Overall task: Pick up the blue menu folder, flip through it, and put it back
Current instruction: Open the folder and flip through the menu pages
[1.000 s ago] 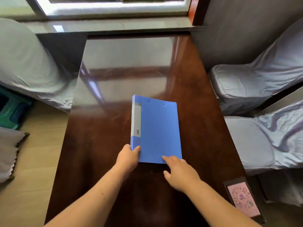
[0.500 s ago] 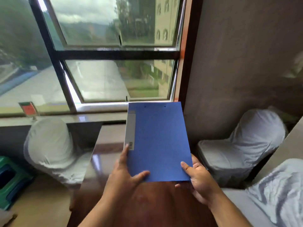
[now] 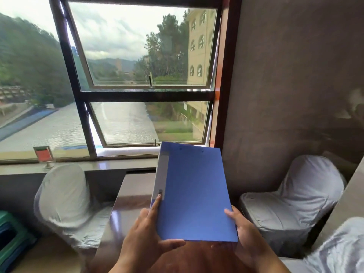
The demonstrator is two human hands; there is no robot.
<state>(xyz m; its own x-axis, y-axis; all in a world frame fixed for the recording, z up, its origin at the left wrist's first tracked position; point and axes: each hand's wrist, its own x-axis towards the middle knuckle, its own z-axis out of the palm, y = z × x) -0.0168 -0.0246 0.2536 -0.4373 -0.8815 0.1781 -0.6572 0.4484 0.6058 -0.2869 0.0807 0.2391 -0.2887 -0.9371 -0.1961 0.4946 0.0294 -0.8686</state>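
Window now fills background, blue menu folder (image 3: pixel 194 196) raised higher (closed).

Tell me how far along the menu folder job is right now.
Pickup looks done: the blue folder is off the table, held up with the left hand at its spine corner and the right hand at the opposite lower edge. It is closed, so flipping through it has not begun. After that, it needs to go back on the table.

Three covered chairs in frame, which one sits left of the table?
The covered chair by the windowsill, under the small red sign. The other two chairs both stand on the table's right, against the wall.
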